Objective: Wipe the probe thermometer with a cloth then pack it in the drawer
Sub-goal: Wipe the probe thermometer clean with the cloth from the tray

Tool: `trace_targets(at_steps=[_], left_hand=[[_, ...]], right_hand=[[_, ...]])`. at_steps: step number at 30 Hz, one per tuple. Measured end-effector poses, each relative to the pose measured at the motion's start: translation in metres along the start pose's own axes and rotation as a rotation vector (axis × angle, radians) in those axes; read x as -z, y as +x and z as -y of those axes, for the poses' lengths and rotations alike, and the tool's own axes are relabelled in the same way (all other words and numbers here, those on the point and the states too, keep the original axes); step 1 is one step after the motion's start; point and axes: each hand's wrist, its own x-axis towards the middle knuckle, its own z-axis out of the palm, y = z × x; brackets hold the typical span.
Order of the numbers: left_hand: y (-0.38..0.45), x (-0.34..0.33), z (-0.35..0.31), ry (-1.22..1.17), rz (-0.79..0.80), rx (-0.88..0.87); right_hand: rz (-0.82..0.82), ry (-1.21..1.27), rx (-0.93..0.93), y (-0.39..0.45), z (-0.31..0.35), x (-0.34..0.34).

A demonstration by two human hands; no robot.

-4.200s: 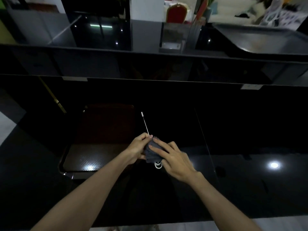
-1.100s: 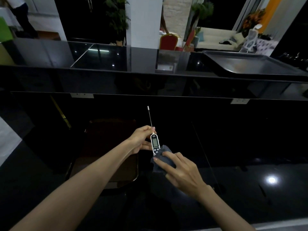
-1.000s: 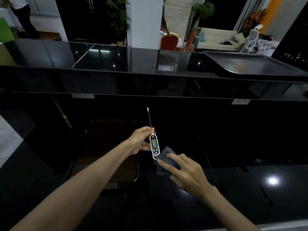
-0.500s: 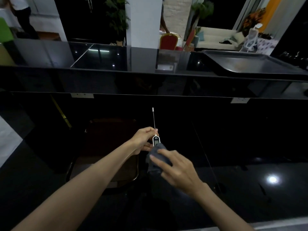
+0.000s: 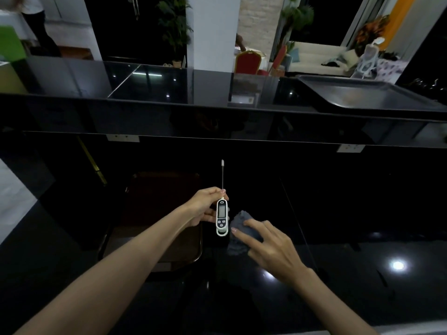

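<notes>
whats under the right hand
A dark grey cloth lies bunched under the right hand, its edge showing past the fingertips, beside the probe thermometer. The cloth part beneath the palm is covered.

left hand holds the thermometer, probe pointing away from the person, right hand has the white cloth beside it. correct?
Not quite: the cloth is dark grey, not white. The head view shows the left hand holding the thermometer by its white body, probe pointing away from the person, and the right hand holding the cloth just to the right of it. The rest of the statement stands.
</notes>
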Motion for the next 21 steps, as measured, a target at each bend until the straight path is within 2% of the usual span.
trace_targets(at_steps=[4,6,12,14,17,19,21], left_hand=[[-0.001,-0.002,0.000,-0.049,0.051,0.016],[-0.001,-0.004,-0.001,-0.061,0.054,-0.014],[0.002,-0.010,0.000,0.039,-0.004,-0.124],[0.000,-0.007,0.000,-0.010,-0.012,-0.108],[-0.003,-0.003,0.002,-0.027,-0.014,-0.083],[-0.004,-0.007,0.003,0.009,-0.012,-0.091],[-0.001,-0.014,0.002,0.070,-0.038,-0.124]], right_hand=[[-0.054,0.183,-0.346,0.011,-0.015,0.007],[-0.115,0.253,-0.433,0.026,-0.015,0.013],[0.044,0.160,-0.237,0.035,0.010,0.001],[0.090,0.181,-0.211,0.021,0.013,0.000],[0.104,0.166,-0.067,0.014,0.013,0.014],[0.055,0.178,-0.087,0.026,0.010,0.018],[0.008,0.173,-0.203,0.040,0.007,0.014]])
